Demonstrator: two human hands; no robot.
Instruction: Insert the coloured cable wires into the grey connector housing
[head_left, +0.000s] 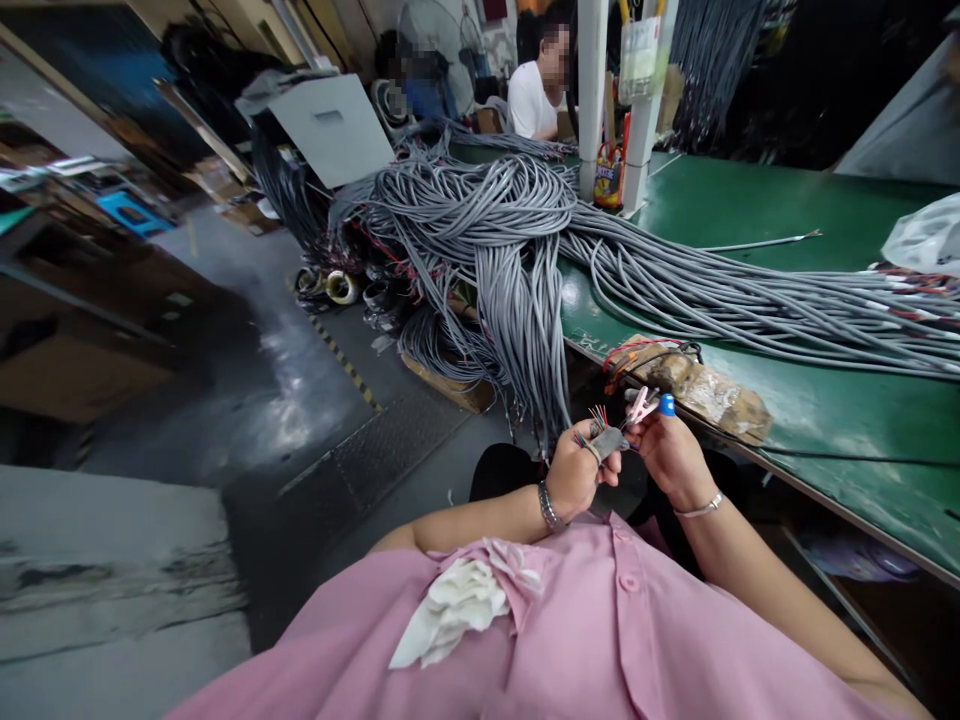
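My left hand (pixel 576 478) is closed around a short grey bundle of cable ends (pixel 609 442), with thin red, green and dark wires (pixel 598 416) fanning out of its top. Close beside it, my right hand (pixel 676 462) pinches a small pale pink clip (pixel 643 404) near the end of the grey bundle. A blue finger cap (pixel 667 404) covers the tip of one right-hand digit. The exact contact between the fingertips and the wires is too small to make out.
Long grey cables (pixel 525 290) hang over the edge of a green table (pixel 757 200). On its near edge lies a taped brown block (pixel 697 390) with red and black leads. A grey-white panel (pixel 334 125) stands behind. A co-worker in a white shirt (pixel 532 100) sits at the back.
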